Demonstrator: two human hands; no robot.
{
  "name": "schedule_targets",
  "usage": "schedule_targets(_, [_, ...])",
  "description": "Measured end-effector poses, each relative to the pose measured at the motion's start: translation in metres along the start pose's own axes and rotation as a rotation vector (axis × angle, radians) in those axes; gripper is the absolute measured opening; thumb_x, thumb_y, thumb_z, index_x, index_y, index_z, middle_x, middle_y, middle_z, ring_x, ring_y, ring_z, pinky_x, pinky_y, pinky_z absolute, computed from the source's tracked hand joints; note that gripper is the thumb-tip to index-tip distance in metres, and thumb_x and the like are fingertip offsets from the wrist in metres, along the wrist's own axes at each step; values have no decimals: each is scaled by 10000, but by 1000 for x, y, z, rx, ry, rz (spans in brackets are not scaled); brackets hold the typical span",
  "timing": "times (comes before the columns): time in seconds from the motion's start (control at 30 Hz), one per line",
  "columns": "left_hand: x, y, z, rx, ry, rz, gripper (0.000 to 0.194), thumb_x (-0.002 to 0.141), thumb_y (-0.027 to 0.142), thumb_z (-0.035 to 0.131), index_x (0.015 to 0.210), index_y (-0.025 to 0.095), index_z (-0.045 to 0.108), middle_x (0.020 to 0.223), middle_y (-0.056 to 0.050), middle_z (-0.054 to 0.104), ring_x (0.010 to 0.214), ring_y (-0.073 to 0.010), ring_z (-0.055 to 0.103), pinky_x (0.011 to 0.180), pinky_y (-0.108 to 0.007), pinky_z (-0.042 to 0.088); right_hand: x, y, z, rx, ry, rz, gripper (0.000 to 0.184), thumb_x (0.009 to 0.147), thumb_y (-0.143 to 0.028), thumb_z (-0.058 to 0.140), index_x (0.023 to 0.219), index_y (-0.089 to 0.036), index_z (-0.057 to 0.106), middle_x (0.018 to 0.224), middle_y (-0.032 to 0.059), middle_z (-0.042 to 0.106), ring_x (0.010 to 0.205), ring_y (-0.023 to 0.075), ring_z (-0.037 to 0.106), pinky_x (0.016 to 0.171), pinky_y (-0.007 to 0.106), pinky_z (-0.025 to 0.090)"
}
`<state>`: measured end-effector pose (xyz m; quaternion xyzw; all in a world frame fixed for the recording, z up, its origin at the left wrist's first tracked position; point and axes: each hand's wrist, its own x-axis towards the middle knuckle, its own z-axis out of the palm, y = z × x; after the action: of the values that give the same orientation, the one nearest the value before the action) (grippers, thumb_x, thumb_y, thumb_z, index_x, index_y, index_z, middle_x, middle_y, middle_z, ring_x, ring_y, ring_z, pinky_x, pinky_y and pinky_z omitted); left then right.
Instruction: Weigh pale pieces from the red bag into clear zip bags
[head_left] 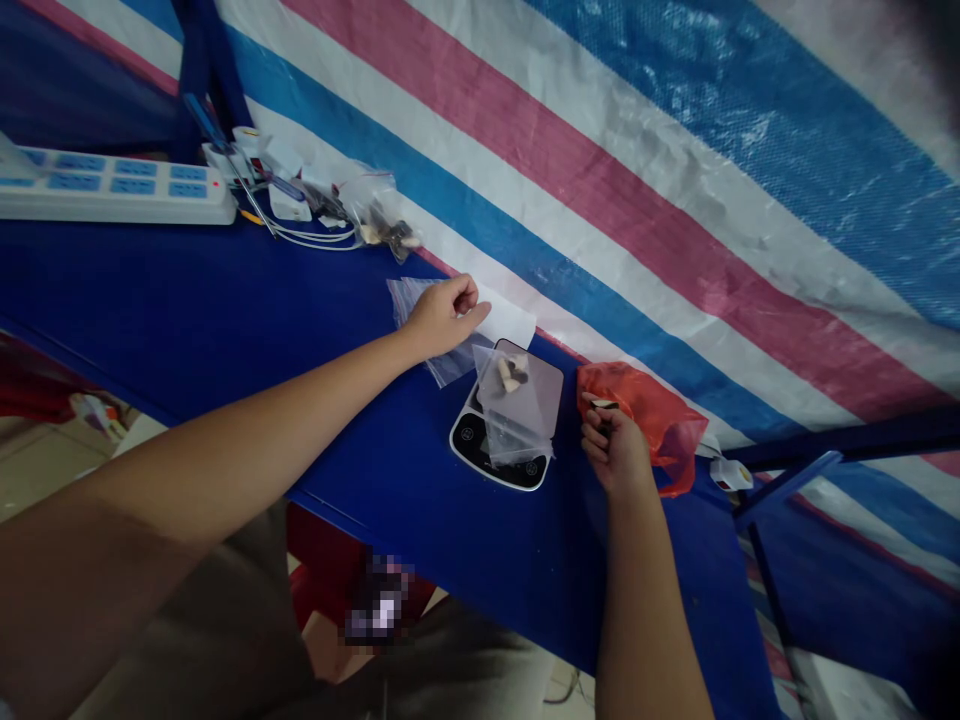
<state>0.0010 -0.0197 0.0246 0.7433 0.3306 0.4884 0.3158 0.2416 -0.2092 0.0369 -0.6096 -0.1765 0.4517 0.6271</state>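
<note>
My left hand [446,318] hovers over a stack of clear zip bags [450,368] and a white sheet or roll [510,318]. Its fingers are loosely curled, the thumb stands apart, and nothing shows in it. A digital kitchen scale [466,436] sits to its lower right. On the scale lies a clear plastic bag [517,430], with a few small pale and dark pieces [513,374] on or in it. My right hand [616,448] is closed around similar pale and dark pieces [604,403], at the mouth of a red plastic bag [652,400]. What that bag holds is hidden.
A white power strip [112,190] lies at the far left of the blue table [300,310]. Beside it are chargers, cables [319,238] and a filled clear bag [382,222]. A striped tarp [600,190] rises behind. A white plug [730,475] lies near the right end.
</note>
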Motion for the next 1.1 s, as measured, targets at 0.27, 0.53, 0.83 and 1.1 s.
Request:
schedule_targets(0.27, [-20,74,-26,129,-727,425,686,643,106,596,1299,307,601,1452,-58,542,1367,-282,457,1122,-423,376,0,2,4,-78,19,-29,314,641,-216,627,952,-171,649,578,-95,435,370,24,212,294,126,123])
schedule_targets(0.53, [-19,105,35,385,-1150,472,974,614,318,752,1528,312,415,1434,-100,591,1390,-348,461,1253,-579,47,4,1,-1,-184,99,-125,221,610,-221,647,824,-197,600,543,-84,490,341,24,263,300,139,140])
schedule_targets(0.83, [-2,95,60,330,-1058,311,999,612,471,757,1528,276,409,1398,-131,624,1273,-374,537,1210,-605,150,-4,-7,-4,-215,33,-238,244,606,-286,744,795,-180,633,648,-37,640,313,23,331,302,174,173])
schedule_targets(1.1, [-17,109,80,242,-934,333,985,661,343,735,1557,264,334,1379,-152,631,1217,-361,587,1091,-565,347,-3,-8,-2,-231,209,-415,323,613,-326,761,887,-176,678,667,-24,692,336,37,344,316,189,226])
